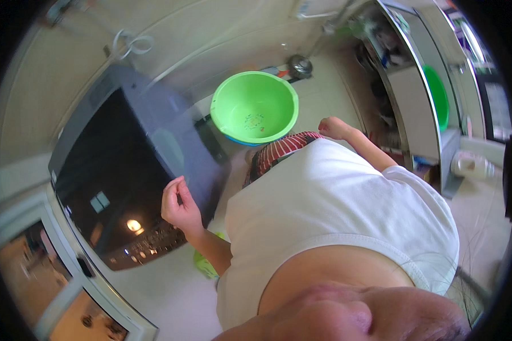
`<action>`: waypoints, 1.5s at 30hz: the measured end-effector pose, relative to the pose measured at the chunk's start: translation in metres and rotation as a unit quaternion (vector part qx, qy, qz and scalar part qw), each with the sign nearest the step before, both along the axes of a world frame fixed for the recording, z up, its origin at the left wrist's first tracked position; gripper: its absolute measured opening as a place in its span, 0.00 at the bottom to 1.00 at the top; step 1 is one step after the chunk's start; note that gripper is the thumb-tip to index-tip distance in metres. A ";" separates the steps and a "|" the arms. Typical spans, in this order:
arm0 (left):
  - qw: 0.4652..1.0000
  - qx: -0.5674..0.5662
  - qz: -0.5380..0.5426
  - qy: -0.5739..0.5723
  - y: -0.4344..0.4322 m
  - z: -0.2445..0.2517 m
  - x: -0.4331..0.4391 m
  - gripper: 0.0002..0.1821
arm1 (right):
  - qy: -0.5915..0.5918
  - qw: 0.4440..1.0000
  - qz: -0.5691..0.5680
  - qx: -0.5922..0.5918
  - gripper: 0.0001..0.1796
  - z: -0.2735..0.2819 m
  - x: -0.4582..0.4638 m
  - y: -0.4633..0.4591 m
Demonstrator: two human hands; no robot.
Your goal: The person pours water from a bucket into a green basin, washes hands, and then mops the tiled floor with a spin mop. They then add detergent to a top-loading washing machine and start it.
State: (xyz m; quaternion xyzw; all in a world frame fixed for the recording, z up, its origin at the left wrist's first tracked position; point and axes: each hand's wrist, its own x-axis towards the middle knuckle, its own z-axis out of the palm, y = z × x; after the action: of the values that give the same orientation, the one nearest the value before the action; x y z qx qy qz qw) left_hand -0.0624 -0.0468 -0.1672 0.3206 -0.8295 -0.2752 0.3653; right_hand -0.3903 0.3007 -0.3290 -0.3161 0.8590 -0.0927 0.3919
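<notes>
My left hand (180, 206) is raised at the left, over the dark glossy lid (115, 179) of a top-loading washing machine (183, 111). Its fingers curl loosely towards the thumb, and nothing shows in them. At my right side my right hand (334, 128) hangs with bent fingers, near my red striped trousers (288, 149); no object is visible in it. In front of me stands a light green plastic basin (256, 108) with a printed pattern on its bottom. A blue rim shows beneath it. Neither hand touches the basin.
A cabinet (414, 106) with crowded shelves stands at the right, with a darker green basin (437, 98) beside it. Nearby is a white plastic container (471, 165). A round metal object (300, 67) lies beyond the light green basin. A white-framed door (59, 255) borders the lower left.
</notes>
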 end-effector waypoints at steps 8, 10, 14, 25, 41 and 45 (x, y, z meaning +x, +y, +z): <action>0.983 0.041 -0.157 -0.083 0.038 -0.008 -0.083 0.03 | -0.099 0.979 -0.180 0.000 0.16 0.018 -0.062 0.062; 0.978 0.040 -0.182 -0.091 0.053 -0.005 -0.104 0.03 | -0.075 0.967 -0.236 -0.062 0.16 0.045 -0.104 0.063; 0.974 0.053 -0.200 -0.090 0.081 -0.006 -0.147 0.03 | 0.116 0.935 -0.219 -0.255 0.19 0.073 -0.227 0.059; 0.982 0.055 -0.127 -0.127 0.186 -0.002 -0.224 0.07 | 0.313 0.819 -0.279 -0.391 0.31 0.182 -0.469 -0.070; 0.946 0.061 -0.246 -0.202 0.150 -0.024 -0.266 0.11 | 0.455 0.712 -0.224 -0.486 0.11 0.234 -0.433 0.045; 0.929 0.087 -0.318 -0.168 0.141 -0.032 -0.289 0.09 | 0.305 0.706 -0.291 -0.570 0.11 0.245 -0.367 0.072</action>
State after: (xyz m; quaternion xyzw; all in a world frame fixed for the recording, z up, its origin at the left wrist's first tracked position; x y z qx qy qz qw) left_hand -0.3518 0.0946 -0.1994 0.1124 -0.9101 -0.3898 0.0849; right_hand -0.7568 0.3730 -0.0836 -0.2247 0.7647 -0.5725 -0.1922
